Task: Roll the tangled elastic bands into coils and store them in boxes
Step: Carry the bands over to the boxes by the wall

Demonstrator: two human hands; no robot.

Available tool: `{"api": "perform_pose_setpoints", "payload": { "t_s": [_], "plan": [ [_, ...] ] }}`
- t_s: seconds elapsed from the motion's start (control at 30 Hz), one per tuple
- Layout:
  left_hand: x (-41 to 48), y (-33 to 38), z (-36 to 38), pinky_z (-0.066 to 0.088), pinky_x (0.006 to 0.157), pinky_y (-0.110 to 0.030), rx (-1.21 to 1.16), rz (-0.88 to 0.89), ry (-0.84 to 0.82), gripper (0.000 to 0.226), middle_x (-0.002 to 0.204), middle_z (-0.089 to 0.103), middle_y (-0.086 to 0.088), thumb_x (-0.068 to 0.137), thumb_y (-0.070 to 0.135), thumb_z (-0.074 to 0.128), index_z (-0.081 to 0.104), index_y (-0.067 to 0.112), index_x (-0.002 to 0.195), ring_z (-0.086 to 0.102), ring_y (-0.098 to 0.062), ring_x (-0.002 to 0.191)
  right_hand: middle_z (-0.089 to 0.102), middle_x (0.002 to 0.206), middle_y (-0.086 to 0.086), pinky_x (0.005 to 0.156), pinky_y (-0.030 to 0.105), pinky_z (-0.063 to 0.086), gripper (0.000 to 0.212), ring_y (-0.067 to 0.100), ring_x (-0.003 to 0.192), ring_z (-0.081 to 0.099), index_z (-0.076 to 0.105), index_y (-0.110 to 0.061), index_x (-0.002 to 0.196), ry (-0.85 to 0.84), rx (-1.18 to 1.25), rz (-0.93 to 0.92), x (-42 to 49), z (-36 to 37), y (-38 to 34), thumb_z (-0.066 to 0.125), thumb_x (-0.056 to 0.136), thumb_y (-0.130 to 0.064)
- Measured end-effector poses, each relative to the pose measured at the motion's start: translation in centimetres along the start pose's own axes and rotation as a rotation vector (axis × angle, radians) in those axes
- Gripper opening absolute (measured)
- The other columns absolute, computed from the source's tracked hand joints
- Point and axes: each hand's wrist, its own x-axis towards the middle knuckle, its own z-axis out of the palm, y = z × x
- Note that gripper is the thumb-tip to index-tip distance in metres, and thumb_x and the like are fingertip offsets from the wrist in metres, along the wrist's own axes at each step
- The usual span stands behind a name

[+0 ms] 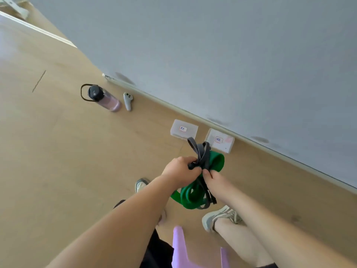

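A lilac stool (179,246) sits closest, between the person's legs, and just beyond it both forearms (123,219) reach out to one knot of bands held in the air. The left hand (181,167) is curled round the grey band (201,153) where it bunches. The right hand (214,182) pinches the strands right beside it, thumb on top. Loops of grey stick up above the grip, and the green band (193,196) runs through it — one fold beyond the fingers, the rest hanging in loops below. The two are not yet apart, so the step seems to be untangling. It would go best with the left hand as anchor and the right drawing the narrow grey strand out loop by loop — a hard pull would likely only tighten the knot. Two labelled boxes (184,129) lie on the floor (77,171) beyond the grip.
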Motion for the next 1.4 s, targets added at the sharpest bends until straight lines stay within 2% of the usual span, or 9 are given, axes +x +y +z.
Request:
{"api": "perform_pose_setpoints", "payload": {
  "t_s": [0.27,0.43,0.6,0.77,0.93,1.03,1.13,1.23,1.4],
  "plan": [
    [16.5,-11.7,8.3,0.058,0.091,-0.033,-0.053,-0.138,-0.014,0.05,0.122,0.069,0.002,0.087,0.043,0.061,0.06,0.035,0.136,0.068,-0.022,0.105,0.068,0.117,0.003,0.1,0.037,0.05,0.056,0.021,0.109,0.064,0.061,-0.016,0.127,-0.087,-0.033,0.037,18.9,5.4,7.6,0.029,0.107,-0.057],
    [25.4,-17.8,12.8,0.06,0.091,-0.039,0.014,-0.171,0.004,0.043,0.121,0.068,-0.003,0.088,0.028,0.061,0.061,0.031,0.13,0.067,-0.026,0.103,0.062,0.089,0.002,0.083,0.036,0.05,0.047,0.019,0.083,0.061,0.06,-0.016,0.094,-0.068,-0.188,0.02,30.2,6.7,13.6,0.036,0.105,-0.055],
    [28.6,-22.1,14.6,0.063,0.079,-0.039,0.075,-0.195,0.107,0.055,0.129,0.064,-0.007,0.093,0.014,0.052,0.051,0.033,0.144,0.068,-0.029,0.096,0.069,0.108,0.007,0.092,0.039,0.053,0.039,0.027,0.101,0.067,0.063,-0.015,0.108,0.103,-0.256,0.008,33.8,6.8,17.2,0.043,0.104,-0.048],
    [27.6,-22.9,14.8,0.053,0.1,-0.047,0.304,-0.34,0.149,0.065,0.161,0.022,-0.023,0.093,0.012,0.05,0.037,0.031,0.154,0.049,-0.038,0.133,0.063,0.096,0.006,0.081,0.043,0.056,0.027,0.026,0.079,0.062,0.054,-0.018,0.084,0.301,-0.363,0.029,33.6,5.7,17.5,0.046,0.1,-0.038],
    [28.6,-22.7,14.7,0.057,0.092,-0.044,0.215,-0.184,0.229,0.041,0.135,0.052,-0.005,0.093,0.014,0.053,0.056,0.022,0.133,0.055,-0.029,0.116,0.064,0.115,0.007,0.074,0.037,0.052,0.032,0.027,0.094,0.063,0.054,-0.012,0.123,0.284,-0.348,0.029,35.7,3.9,14.9,0.048,0.102,-0.035],
    [29.6,-23.3,15.4,0.061,0.084,-0.042,0.182,-0.104,0.161,0.041,0.121,0.064,-0.002,0.096,0.014,0.05,0.06,0.025,0.134,0.064,-0.024,0.097,0.057,0.138,0.009,0.092,0.04,0.052,0.052,0.031,0.117,0.06,0.04,-0.015,0.148,0.261,-0.379,0.031,37.6,4.5,14.0,0.048,0.103,-0.038],
    [30.7,-23.6,16.2,0.059,0.087,-0.039,0.177,-0.123,0.082,0.041,0.118,0.065,-0.004,0.096,0.009,0.051,0.059,0.02,0.135,0.063,-0.025,0.099,0.049,0.146,0.009,0.09,0.04,0.052,0.046,0.03,0.123,0.057,0.045,-0.017,0.145,0.315,-0.402,-0.021,38.9,6.0,14.2,0.048,0.105,-0.039],
    [31.9,-23.9,17.8,0.058,0.082,-0.035,0.046,-0.152,0.109,0.034,0.116,0.065,-0.004,0.101,0.019,0.054,0.056,0.016,0.135,0.064,-0.023,0.095,0.06,0.122,0.005,0.074,0.034,0.048,0.037,0.025,0.1,0.061,0.048,-0.018,0.136,0.404,-0.305,-0.052,39.9,6.8,16.2,0.05,0.105,-0.037],
    [33.2,-25.1,18.9,0.051,0.079,-0.029,0.001,-0.177,0.115,0.047,0.132,0.062,-0.003,0.103,0.025,0.058,0.048,0.024,0.148,0.062,-0.021,0.1,0.069,0.111,0.001,0.088,0.043,0.058,0.026,0.029,0.098,0.068,0.058,-0.028,0.128,0.336,-0.111,-0.027,40.7,6.1,18.4,0.052,0.104,-0.031]
  ]
}}
